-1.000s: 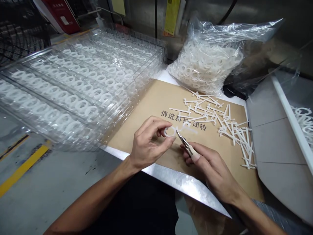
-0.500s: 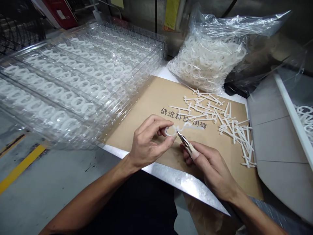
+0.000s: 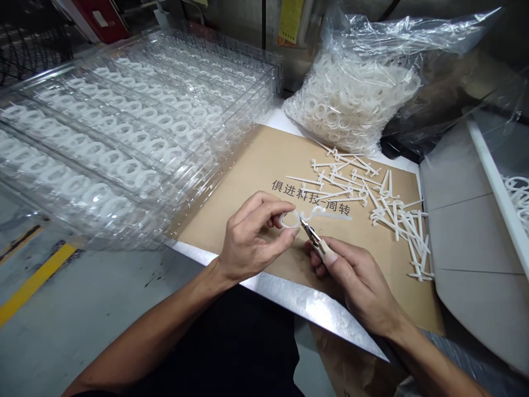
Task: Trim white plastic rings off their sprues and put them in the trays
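Hardly anything has moved: my left hand (image 3: 254, 234) still pinches the white plastic ring (image 3: 289, 219), while my right hand (image 3: 355, 284) clenches small side cutters (image 3: 313, 238), tips just beside the ring, above the kraft cardboard sheet (image 3: 248, 165).

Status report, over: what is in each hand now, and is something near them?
Left hand: white plastic ring pinched in fingers. Right hand: small cutters, tips at ring's edge. Nearby: white plastic runners on cardboard sheet.

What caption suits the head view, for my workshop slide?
Left hand holds a white plastic ring beside small cutters in the right hand, over a cardboard sheet.
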`<act>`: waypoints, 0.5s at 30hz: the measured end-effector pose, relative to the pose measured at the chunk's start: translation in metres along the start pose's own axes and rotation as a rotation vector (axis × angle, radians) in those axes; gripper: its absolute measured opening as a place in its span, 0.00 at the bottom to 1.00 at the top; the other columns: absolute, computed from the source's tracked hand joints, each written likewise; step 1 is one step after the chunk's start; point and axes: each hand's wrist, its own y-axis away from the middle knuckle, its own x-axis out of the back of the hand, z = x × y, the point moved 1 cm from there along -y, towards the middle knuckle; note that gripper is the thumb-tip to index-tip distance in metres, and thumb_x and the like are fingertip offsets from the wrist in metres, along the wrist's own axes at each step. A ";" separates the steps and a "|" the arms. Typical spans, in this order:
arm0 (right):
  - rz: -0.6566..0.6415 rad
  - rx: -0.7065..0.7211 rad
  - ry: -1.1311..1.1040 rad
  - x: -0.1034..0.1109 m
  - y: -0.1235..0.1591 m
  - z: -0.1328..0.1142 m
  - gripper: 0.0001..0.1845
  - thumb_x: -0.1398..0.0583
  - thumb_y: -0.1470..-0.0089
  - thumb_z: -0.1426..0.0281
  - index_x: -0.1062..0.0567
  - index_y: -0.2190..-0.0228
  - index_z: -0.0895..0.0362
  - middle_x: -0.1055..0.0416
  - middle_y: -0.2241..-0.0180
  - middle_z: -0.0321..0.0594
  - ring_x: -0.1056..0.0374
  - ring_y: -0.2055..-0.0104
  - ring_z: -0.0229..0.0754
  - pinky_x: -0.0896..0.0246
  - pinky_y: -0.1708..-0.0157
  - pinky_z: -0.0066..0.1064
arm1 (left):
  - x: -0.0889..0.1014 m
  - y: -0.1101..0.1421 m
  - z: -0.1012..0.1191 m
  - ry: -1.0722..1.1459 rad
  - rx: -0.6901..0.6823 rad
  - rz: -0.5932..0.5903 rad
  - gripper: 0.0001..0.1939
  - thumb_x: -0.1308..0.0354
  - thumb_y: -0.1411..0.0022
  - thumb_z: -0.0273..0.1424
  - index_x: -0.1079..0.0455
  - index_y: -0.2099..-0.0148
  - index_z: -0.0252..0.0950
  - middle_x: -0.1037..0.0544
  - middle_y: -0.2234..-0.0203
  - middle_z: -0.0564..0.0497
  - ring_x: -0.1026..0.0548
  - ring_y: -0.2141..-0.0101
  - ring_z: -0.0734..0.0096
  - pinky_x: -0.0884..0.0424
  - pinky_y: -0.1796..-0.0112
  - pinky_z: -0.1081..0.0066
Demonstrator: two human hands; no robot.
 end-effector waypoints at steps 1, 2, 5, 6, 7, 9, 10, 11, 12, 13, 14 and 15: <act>0.000 -0.001 -0.002 0.000 0.000 0.000 0.20 0.50 0.27 0.58 0.27 0.65 0.55 0.28 0.67 0.39 0.33 0.66 0.44 0.38 0.64 0.37 | 0.000 0.000 0.000 -0.001 0.001 -0.003 0.14 0.33 0.37 0.25 0.25 0.49 0.35 0.25 0.63 0.50 0.26 0.68 0.77 0.26 0.68 0.74; -0.001 -0.001 -0.003 0.000 0.000 0.000 0.20 0.50 0.27 0.58 0.27 0.65 0.55 0.28 0.67 0.39 0.33 0.65 0.44 0.38 0.64 0.37 | 0.000 0.000 0.000 -0.002 0.002 -0.003 0.14 0.33 0.37 0.25 0.25 0.49 0.36 0.25 0.64 0.50 0.26 0.68 0.76 0.26 0.68 0.74; 0.000 -0.001 -0.002 0.000 0.000 0.000 0.20 0.50 0.26 0.58 0.27 0.65 0.55 0.28 0.67 0.39 0.33 0.65 0.44 0.37 0.64 0.37 | 0.000 0.000 0.000 -0.008 -0.004 -0.003 0.14 0.34 0.37 0.25 0.25 0.49 0.36 0.25 0.64 0.51 0.25 0.68 0.76 0.25 0.68 0.74; -0.001 -0.001 0.000 0.000 0.001 0.000 0.20 0.50 0.26 0.58 0.27 0.65 0.55 0.28 0.67 0.40 0.33 0.65 0.44 0.37 0.64 0.37 | -0.001 0.000 0.000 -0.011 -0.006 -0.004 0.13 0.34 0.37 0.25 0.25 0.49 0.36 0.25 0.64 0.51 0.25 0.68 0.76 0.25 0.68 0.74; 0.000 -0.001 0.004 0.000 0.001 0.000 0.20 0.50 0.26 0.58 0.27 0.65 0.55 0.28 0.66 0.40 0.32 0.65 0.44 0.37 0.64 0.37 | -0.001 0.000 0.000 -0.014 -0.006 -0.005 0.14 0.34 0.37 0.25 0.25 0.49 0.36 0.25 0.64 0.51 0.25 0.68 0.76 0.25 0.68 0.74; 0.001 0.001 0.018 0.001 0.002 0.000 0.21 0.51 0.26 0.57 0.27 0.65 0.55 0.28 0.66 0.40 0.32 0.66 0.44 0.36 0.65 0.36 | -0.001 0.000 0.000 -0.022 -0.009 -0.005 0.14 0.34 0.37 0.26 0.25 0.49 0.37 0.24 0.64 0.50 0.25 0.67 0.75 0.25 0.68 0.74; 0.002 0.004 0.029 0.001 0.002 0.000 0.21 0.51 0.26 0.58 0.27 0.65 0.55 0.28 0.67 0.40 0.32 0.66 0.44 0.36 0.65 0.36 | -0.001 0.000 0.000 -0.028 -0.012 -0.004 0.14 0.33 0.37 0.26 0.25 0.49 0.37 0.24 0.64 0.50 0.25 0.67 0.75 0.25 0.68 0.74; 0.002 0.007 0.042 0.001 0.002 -0.001 0.21 0.51 0.26 0.58 0.28 0.65 0.55 0.28 0.67 0.41 0.32 0.66 0.44 0.36 0.66 0.36 | -0.001 0.000 0.000 -0.033 -0.017 -0.003 0.14 0.33 0.37 0.26 0.25 0.49 0.36 0.24 0.64 0.50 0.25 0.67 0.75 0.25 0.68 0.74; 0.004 0.012 0.057 0.001 0.002 -0.001 0.21 0.51 0.26 0.58 0.28 0.65 0.55 0.28 0.67 0.41 0.32 0.67 0.44 0.36 0.67 0.35 | -0.001 0.000 0.000 -0.037 -0.021 -0.004 0.14 0.33 0.37 0.26 0.24 0.49 0.36 0.24 0.64 0.50 0.25 0.67 0.75 0.24 0.67 0.74; 0.005 0.017 0.073 0.000 0.001 -0.002 0.21 0.52 0.26 0.58 0.27 0.64 0.55 0.28 0.68 0.41 0.33 0.68 0.44 0.36 0.67 0.35 | -0.001 0.000 0.000 -0.038 -0.023 -0.006 0.13 0.33 0.36 0.26 0.24 0.49 0.36 0.24 0.64 0.50 0.25 0.67 0.75 0.24 0.67 0.74; 0.004 0.022 0.090 0.000 0.001 -0.002 0.21 0.52 0.26 0.58 0.27 0.64 0.55 0.28 0.69 0.40 0.33 0.68 0.43 0.37 0.68 0.35 | 0.000 0.000 0.000 -0.037 -0.024 -0.009 0.13 0.33 0.36 0.26 0.24 0.49 0.36 0.24 0.64 0.50 0.25 0.67 0.76 0.24 0.67 0.74; 0.007 0.028 0.108 -0.001 0.001 -0.003 0.21 0.53 0.26 0.59 0.27 0.63 0.56 0.28 0.69 0.40 0.34 0.69 0.43 0.37 0.69 0.35 | 0.000 0.000 -0.001 -0.034 -0.025 -0.011 0.13 0.34 0.36 0.26 0.24 0.49 0.36 0.23 0.64 0.50 0.24 0.67 0.76 0.24 0.67 0.74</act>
